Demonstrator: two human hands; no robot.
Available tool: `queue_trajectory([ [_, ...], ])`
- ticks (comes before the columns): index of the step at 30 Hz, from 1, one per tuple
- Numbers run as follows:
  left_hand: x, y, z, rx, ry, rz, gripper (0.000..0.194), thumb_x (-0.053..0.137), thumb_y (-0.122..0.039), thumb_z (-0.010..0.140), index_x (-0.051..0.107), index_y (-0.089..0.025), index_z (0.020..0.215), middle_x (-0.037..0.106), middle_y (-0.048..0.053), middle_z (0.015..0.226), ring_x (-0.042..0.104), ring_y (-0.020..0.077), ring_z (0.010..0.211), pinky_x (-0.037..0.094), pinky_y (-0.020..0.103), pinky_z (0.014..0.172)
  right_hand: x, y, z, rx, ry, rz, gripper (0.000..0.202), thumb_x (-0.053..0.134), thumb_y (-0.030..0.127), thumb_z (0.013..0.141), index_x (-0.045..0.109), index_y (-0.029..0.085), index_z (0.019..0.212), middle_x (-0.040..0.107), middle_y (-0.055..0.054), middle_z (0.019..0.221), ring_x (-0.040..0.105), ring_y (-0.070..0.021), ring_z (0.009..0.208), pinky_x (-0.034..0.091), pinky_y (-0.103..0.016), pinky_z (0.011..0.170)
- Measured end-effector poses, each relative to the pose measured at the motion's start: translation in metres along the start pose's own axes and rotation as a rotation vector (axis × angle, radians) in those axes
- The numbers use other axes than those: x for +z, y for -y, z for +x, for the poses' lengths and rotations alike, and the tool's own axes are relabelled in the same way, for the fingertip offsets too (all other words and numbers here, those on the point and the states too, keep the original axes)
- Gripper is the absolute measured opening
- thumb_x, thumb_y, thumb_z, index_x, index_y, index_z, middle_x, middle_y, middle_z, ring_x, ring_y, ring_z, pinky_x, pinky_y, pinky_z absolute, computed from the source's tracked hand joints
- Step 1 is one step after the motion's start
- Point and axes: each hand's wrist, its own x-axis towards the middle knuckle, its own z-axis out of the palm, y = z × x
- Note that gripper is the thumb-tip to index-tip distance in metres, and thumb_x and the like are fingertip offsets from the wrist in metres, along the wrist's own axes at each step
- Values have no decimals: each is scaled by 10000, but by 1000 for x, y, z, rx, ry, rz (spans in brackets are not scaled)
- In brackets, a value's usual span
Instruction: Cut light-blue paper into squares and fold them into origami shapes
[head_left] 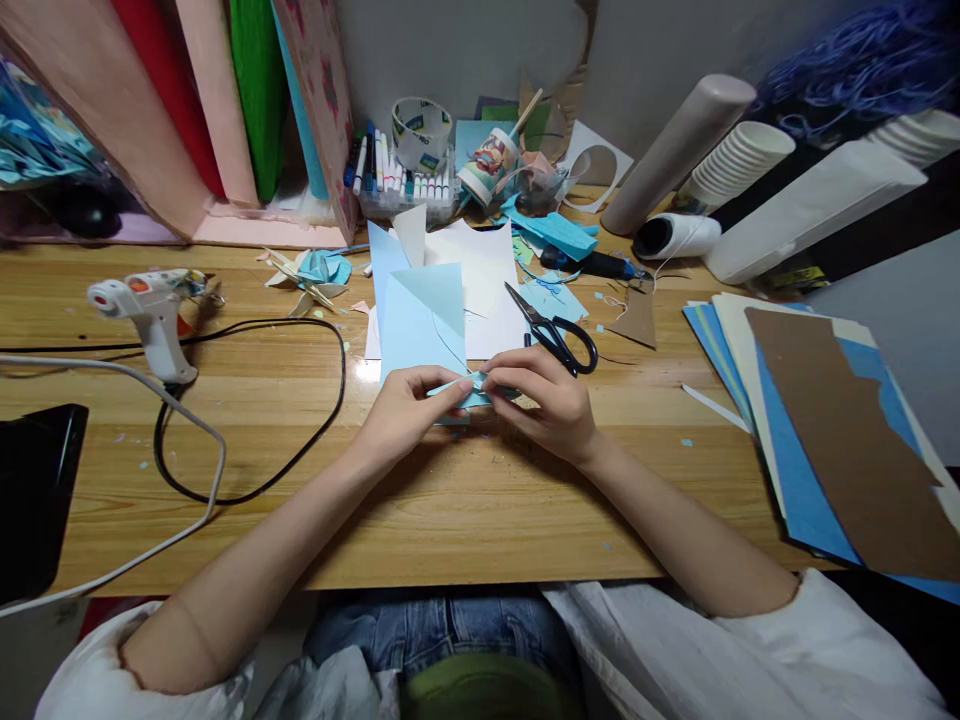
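A small piece of light blue paper (474, 392) is pinched between my two hands above the middle of the wooden table. My left hand (411, 408) grips its left end, thumb on top. The fingers of my right hand (546, 405) close on its right end, where the exact hold is partly hidden. Just beyond my hands lies a larger light blue sheet (420, 335), overlapping a white sheet (491, 280). Black-handled scissors (555, 332) rest beside my right hand with the blades slightly apart.
On the left stands a white glue gun (150, 310) with a looping black cable (341, 380). Markers (405, 180) and a tape roll (421, 133) sit at the back. Stacked coloured sheets (840, 430) lie right, near a thread spool (679, 237) and paper cups (739, 165).
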Motion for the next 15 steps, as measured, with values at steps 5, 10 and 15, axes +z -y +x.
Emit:
queue_trajectory([
  [5, 2, 0, 0, 52, -34, 28, 268, 657, -386, 690, 683, -132, 772, 673, 28, 733, 592, 123, 645, 486, 219, 625, 1, -1, 0, 163, -8, 157, 116, 559, 111, 795, 599, 184, 876, 610, -74, 926, 592, -161, 875, 521, -285, 705],
  [10, 3, -3, -3, 117, -94, 42, 256, 667, -368, 684, 681, -121, 754, 683, 38, 746, 593, 126, 647, 497, 220, 608, 4, -3, -2, 421, -1, 351, 156, 610, 192, 782, 596, 199, 937, 650, -32, 859, 624, -140, 775, 530, -257, 654],
  [15, -1, -7, -1, 35, -37, 26, 248, 659, -364, 691, 666, -120, 737, 644, 16, 679, 584, 116, 620, 488, 222, 616, 2, -3, -3, 368, -38, 287, 124, 600, 143, 776, 641, 195, 881, 679, -20, 817, 629, -125, 720, 519, -237, 632],
])
